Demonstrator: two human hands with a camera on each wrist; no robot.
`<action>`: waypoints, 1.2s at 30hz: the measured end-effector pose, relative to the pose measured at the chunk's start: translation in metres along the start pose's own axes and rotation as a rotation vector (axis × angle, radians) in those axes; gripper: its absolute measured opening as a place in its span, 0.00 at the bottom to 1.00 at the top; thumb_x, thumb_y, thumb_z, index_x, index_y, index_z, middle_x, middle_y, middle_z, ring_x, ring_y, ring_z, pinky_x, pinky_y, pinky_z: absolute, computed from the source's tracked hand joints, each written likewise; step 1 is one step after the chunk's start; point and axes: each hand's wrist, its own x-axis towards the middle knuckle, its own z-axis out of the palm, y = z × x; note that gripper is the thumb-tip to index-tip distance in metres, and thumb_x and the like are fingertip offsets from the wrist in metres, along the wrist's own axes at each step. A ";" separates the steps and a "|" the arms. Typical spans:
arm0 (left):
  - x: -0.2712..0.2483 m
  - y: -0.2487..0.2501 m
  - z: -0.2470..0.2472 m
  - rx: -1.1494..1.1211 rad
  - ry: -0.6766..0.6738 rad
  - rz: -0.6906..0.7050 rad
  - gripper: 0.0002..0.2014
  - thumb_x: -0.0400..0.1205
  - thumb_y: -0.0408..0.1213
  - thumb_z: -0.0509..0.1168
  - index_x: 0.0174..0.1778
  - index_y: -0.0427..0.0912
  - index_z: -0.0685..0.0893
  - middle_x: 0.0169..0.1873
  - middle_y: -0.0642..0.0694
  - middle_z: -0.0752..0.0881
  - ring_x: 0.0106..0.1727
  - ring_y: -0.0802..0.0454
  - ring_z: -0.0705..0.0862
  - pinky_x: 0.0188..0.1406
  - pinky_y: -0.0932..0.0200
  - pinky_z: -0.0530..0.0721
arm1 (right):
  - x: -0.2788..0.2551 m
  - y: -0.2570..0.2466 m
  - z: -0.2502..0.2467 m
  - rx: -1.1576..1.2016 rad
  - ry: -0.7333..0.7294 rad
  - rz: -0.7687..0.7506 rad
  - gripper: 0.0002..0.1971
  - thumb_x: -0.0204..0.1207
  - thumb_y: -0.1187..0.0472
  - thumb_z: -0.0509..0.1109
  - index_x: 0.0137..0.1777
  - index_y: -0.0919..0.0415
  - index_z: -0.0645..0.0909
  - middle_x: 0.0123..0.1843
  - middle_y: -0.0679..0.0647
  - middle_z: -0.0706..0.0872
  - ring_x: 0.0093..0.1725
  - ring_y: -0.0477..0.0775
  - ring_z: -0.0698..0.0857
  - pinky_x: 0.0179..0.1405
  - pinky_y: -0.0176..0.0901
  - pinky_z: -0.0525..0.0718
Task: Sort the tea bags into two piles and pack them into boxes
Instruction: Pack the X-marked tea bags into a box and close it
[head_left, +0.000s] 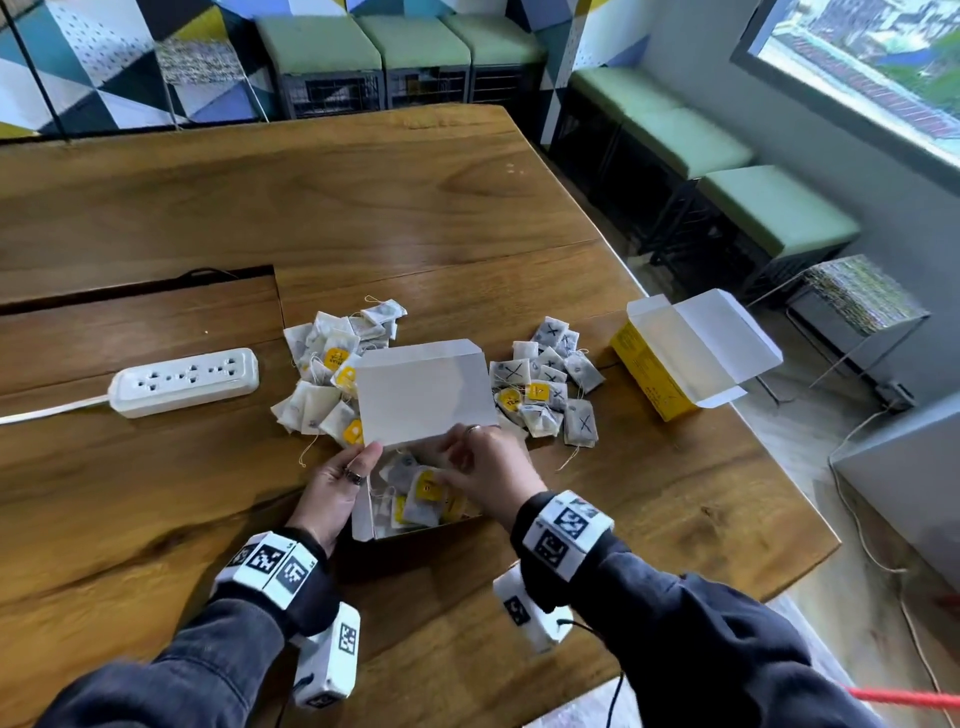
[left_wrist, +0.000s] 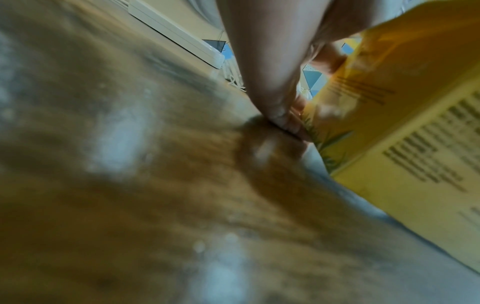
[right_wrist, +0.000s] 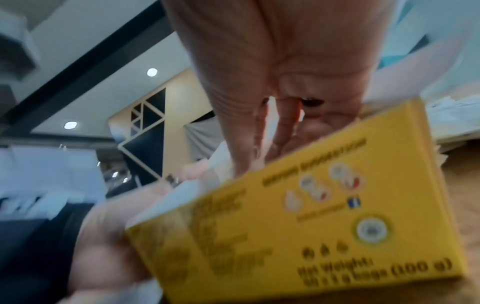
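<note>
A yellow tea box (head_left: 363, 519) lies open near the table's front edge, its white lid (head_left: 426, 389) standing up. Several tea bags (head_left: 421, 499) with yellow tags lie inside. My left hand (head_left: 343, 478) grips the box's left end, thumb at the lid's lower corner; in the left wrist view that hand (left_wrist: 272, 82) rests edge-down on the wood against the box (left_wrist: 389, 144). My right hand (head_left: 483, 467) curls its fingers over the box's far right rim under the lid. The right wrist view shows this hand (right_wrist: 259, 82) above the box's end panel (right_wrist: 285, 226). What its fingertips touch is hidden.
A pile of unmarked tea bags (head_left: 327, 364) lies left of the lid, and a pile marked with X (head_left: 550, 384) lies right of it. A second yellow box (head_left: 654, 374) stands open near the table's right edge. A white power strip (head_left: 187, 382) lies at the left.
</note>
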 end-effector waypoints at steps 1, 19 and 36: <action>0.000 0.001 0.000 -0.001 -0.003 0.001 0.06 0.81 0.38 0.63 0.45 0.46 0.86 0.49 0.44 0.88 0.60 0.40 0.83 0.71 0.43 0.74 | -0.001 0.003 -0.008 0.112 0.062 0.002 0.09 0.74 0.56 0.73 0.50 0.59 0.84 0.44 0.54 0.88 0.43 0.48 0.85 0.36 0.22 0.76; -0.001 0.003 0.005 0.054 0.012 0.051 0.07 0.83 0.34 0.60 0.45 0.48 0.83 0.29 0.63 0.89 0.35 0.69 0.87 0.35 0.77 0.81 | 0.029 0.138 -0.055 -0.030 0.161 0.617 0.18 0.73 0.55 0.74 0.59 0.64 0.79 0.58 0.60 0.84 0.59 0.59 0.81 0.46 0.40 0.72; -0.006 0.006 0.007 0.036 0.038 0.024 0.06 0.82 0.36 0.62 0.45 0.48 0.85 0.34 0.60 0.90 0.47 0.53 0.84 0.61 0.53 0.75 | 0.058 0.098 -0.024 0.046 0.147 0.443 0.12 0.70 0.51 0.74 0.48 0.52 0.78 0.58 0.60 0.83 0.57 0.61 0.81 0.47 0.42 0.78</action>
